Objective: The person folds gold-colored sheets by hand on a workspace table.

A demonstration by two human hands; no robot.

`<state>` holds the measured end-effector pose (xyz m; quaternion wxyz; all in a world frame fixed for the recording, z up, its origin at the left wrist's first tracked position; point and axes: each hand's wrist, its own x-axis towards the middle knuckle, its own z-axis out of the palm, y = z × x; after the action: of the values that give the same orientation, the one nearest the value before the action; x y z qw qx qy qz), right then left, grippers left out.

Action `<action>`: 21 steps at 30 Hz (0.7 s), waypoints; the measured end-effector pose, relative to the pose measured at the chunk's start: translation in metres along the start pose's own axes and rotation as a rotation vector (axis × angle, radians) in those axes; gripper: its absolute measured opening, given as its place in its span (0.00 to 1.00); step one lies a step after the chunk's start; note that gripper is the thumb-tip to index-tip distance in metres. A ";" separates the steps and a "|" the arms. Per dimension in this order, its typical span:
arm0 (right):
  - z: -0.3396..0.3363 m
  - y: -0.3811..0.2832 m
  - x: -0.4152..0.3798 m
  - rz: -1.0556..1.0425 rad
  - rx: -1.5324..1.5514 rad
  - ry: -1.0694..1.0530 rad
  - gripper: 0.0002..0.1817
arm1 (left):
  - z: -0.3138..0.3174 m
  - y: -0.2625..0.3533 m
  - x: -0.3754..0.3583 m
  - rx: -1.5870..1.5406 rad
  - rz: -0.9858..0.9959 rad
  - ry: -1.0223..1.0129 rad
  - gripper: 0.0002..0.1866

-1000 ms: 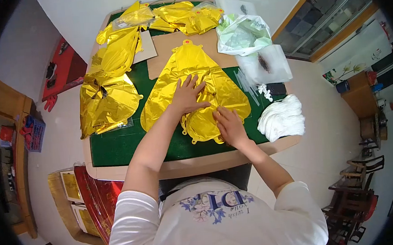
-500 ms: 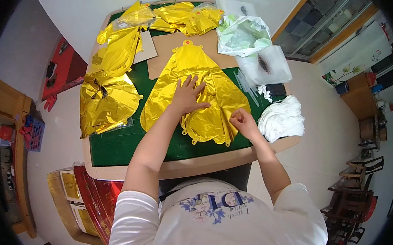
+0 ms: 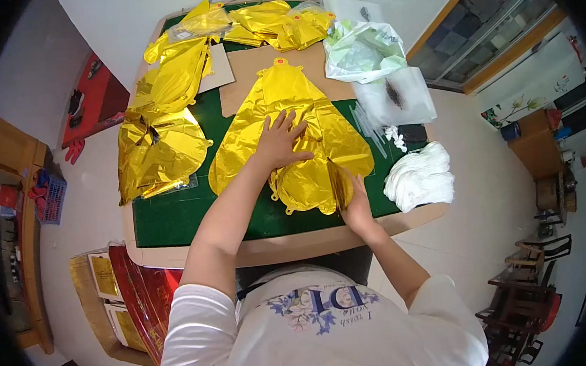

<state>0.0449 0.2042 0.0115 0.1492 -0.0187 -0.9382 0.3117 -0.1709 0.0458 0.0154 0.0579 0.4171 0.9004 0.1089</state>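
Observation:
A flat gold foil balloon [image 3: 287, 98] lies on the green table top, its lower part folded up and wrinkled. My left hand [image 3: 280, 142] rests palm down on its middle, fingers spread. At the lower right of the balloon, my right hand [image 3: 357, 204] stands on edge with its fingers stretched along the outside of a raised foil flap [image 3: 340, 185]. The thumb of that hand is mostly hidden by the flap. Small tabs with holes show along the balloon's lower edge, and a red dot marks its top tab.
More gold foil balloons [image 3: 168, 151] lie along the left and back. Cardboard [image 3: 240, 102] lies under the balloon's top. At the right are a plastic bag [image 3: 365, 52], clear sleeves [image 3: 399, 101], thin clear straws [image 3: 371, 130] and a white bundle [image 3: 420, 179].
My right hand has moved down and slightly left, going from curled fingers to stretched ones. The right foil flap now stands up and leans inward. My left hand stays in place.

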 end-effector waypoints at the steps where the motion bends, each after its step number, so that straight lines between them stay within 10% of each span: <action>1: 0.001 -0.002 0.003 0.000 0.000 0.001 0.30 | 0.000 0.000 0.000 0.001 0.001 0.000 0.48; 21: 0.000 0.000 0.030 -0.131 -0.121 -0.100 0.24 | 0.007 -0.002 0.000 0.016 0.009 0.049 0.49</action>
<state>0.0167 0.2079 0.0194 0.1205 0.0492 -0.9609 0.2444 -0.1709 0.0461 0.0083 0.0320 0.4190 0.9004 0.1123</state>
